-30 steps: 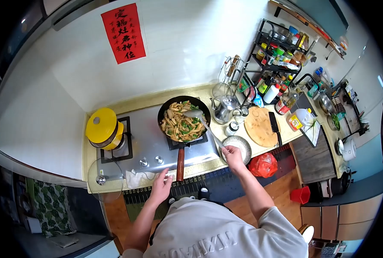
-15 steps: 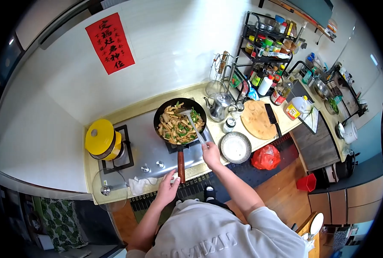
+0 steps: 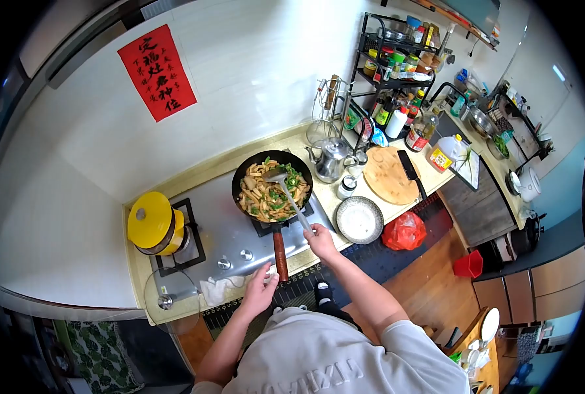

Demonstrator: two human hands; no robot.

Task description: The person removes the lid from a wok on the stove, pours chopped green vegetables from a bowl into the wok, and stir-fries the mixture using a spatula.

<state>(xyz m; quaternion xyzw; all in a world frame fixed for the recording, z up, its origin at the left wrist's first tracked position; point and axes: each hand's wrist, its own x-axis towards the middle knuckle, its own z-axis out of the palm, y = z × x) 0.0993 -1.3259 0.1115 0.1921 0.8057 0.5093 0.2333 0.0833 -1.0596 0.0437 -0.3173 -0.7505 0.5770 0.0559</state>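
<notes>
A dark wok (image 3: pixel 242 172) with a reddish wooden handle (image 3: pixel 280 255) sits on the right burner, filled with stir-fried pale brown strips and green pieces (image 3: pixel 266 198). My right hand (image 3: pixel 322 243) is closed round the end of a metal spatula (image 3: pixel 294 205), whose head rests among the food near the wok's far side. Just left of the wok handle is my left hand (image 3: pixel 258 294), its fingers partly stretched and apart, not wrapped round the handle. Something small and whitish shows by its fingertips; I cannot make out what.
A yellow pot (image 3: pixel 151 220) stands on the left burner, with a glass lid (image 3: pixel 172 299) and white cloth (image 3: pixel 217 289) in front. To the right are a patterned plate (image 3: pixel 360 220), kettle (image 3: pixel 332 159), cutting board (image 3: pixel 389 176), cleaver (image 3: pixel 408 167) and bottle rack (image 3: pixel 397 84).
The spatula head has shifted slightly left and down in the wok, and my right hand has moved a little lower. The camera view has also shifted slightly.
</notes>
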